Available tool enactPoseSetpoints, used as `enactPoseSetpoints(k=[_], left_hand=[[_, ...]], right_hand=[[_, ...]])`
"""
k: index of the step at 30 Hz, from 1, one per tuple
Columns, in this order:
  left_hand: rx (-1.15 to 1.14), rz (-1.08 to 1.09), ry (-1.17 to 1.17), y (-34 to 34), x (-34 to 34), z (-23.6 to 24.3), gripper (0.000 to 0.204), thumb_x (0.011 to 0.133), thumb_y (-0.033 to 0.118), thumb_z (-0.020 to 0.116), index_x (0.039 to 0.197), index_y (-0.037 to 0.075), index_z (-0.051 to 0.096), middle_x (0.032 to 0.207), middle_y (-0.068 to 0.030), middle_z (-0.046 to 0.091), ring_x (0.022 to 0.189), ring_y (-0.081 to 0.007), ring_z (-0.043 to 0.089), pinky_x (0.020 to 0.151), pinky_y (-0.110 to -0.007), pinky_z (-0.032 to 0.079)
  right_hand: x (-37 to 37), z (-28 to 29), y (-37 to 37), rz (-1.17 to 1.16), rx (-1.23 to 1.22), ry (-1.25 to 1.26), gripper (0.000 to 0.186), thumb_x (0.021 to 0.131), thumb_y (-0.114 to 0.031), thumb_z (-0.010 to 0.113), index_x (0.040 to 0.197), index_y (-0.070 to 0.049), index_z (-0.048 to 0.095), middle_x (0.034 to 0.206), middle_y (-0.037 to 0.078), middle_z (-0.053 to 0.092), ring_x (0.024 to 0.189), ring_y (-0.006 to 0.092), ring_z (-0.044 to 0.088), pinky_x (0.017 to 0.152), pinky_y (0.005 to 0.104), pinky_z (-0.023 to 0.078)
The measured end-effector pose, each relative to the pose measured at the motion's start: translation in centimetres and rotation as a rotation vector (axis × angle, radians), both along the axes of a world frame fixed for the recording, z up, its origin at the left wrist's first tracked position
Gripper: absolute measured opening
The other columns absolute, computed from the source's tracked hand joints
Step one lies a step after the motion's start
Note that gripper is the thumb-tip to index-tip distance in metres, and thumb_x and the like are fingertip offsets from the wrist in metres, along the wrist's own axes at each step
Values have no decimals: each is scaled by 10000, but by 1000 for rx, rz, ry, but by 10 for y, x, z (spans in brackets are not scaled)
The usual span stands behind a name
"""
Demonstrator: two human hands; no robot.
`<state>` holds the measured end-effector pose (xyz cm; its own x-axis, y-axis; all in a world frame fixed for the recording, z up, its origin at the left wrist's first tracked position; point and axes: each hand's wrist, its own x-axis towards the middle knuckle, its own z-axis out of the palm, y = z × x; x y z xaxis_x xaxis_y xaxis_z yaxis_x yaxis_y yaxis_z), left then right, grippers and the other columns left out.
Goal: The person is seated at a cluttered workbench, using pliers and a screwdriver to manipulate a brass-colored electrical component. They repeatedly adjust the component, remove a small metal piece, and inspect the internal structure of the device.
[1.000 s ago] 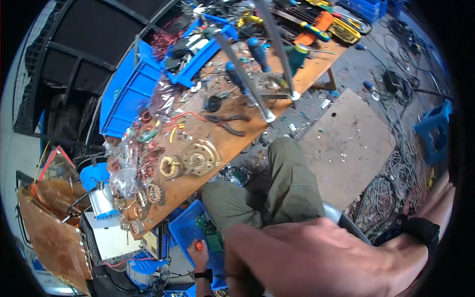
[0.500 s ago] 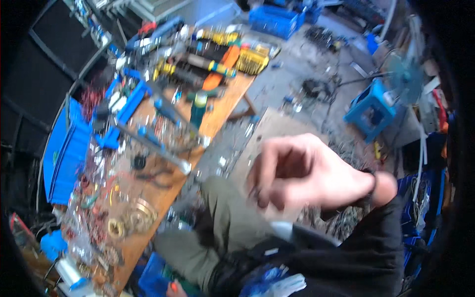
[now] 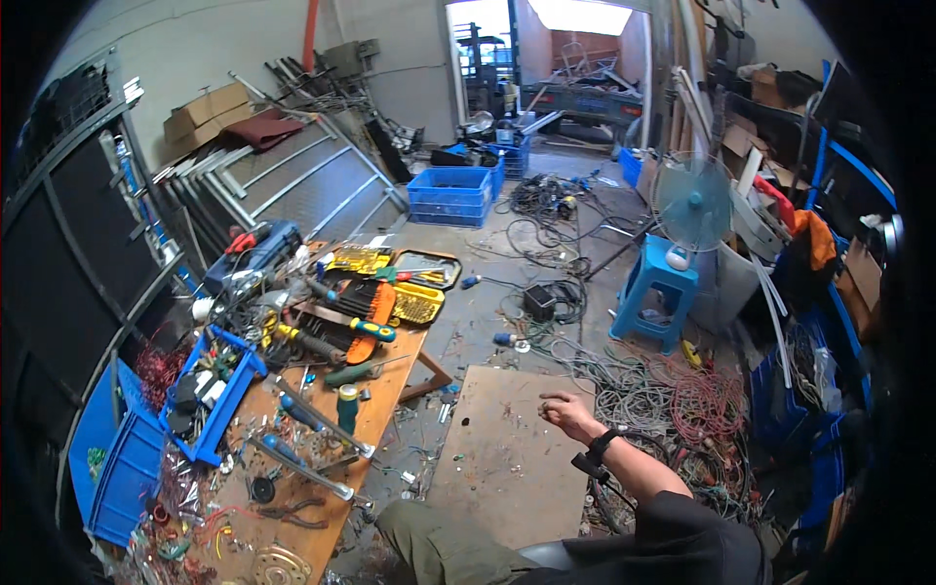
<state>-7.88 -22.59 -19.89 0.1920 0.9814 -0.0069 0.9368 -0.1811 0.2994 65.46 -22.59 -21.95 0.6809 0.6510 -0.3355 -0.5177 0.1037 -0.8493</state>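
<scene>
My right hand (image 3: 570, 415) reaches out over a flat brown board (image 3: 512, 478) on the floor, with a dark band round its wrist. Its fingers are loosely bent and a little apart, and nothing shows in them. To the left of the fingers a small black piece (image 3: 464, 421) appears against the board; whether it lies there or is in the air I cannot tell. My left hand is out of view. On the wooden workbench (image 3: 375, 429) at my left are pliers (image 3: 294, 513), a green-handled screwdriver (image 3: 351, 373) and long blue-handled tools (image 3: 302, 468).
Tangled cables (image 3: 624, 390) heap up beyond and right of the board. A blue stool (image 3: 655, 292) carries a fan (image 3: 694, 200). Blue crates (image 3: 448, 198) stand at the back; a blue bin (image 3: 210, 400) of parts sits on the bench. My knee (image 3: 429, 541) is close to the bench edge.
My right hand has moved from close in front of me, fingers pinched, out over the board. The view has tilted up, showing more of the room; the bench's near end has left it.
</scene>
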Motion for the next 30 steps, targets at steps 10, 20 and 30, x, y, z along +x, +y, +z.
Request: enactPoseSetpoints(k=[10, 20, 30], left_hand=[[-12, -129, -8, 34, 27, -17, 259, 1090, 237, 632, 981, 26, 736, 839, -215, 677, 763, -401, 638, 696, -466, 536], [-13, -163, -5, 42, 27, -20, 256, 1092, 231, 630, 979, 25, 733, 834, -219, 672, 763, -403, 635, 697, -466, 534], [-25, -146, 7, 25, 11, -18, 253, 1093, 225, 628, 978, 25, 731, 828, -223, 667, 764, -406, 632, 697, -466, 532]], right_hand=[[31, 11, -70, 41, -120, 12, 289, 983, 17, 734, 1238, 121, 647, 1188, 160, 704, 1077, 263, 737, 1030, 357, 630], [-10, -28, -84, 373, -326, -212, 254, 896, -81, 841, 1088, 55, 744, 982, 89, 749, 924, 183, 745, 867, 312, 637], [-62, -87, -113, 895, -603, -574, 174, 908, -177, 774, 989, -24, 792, 869, 57, 787, 766, 153, 753, 710, 320, 611]])
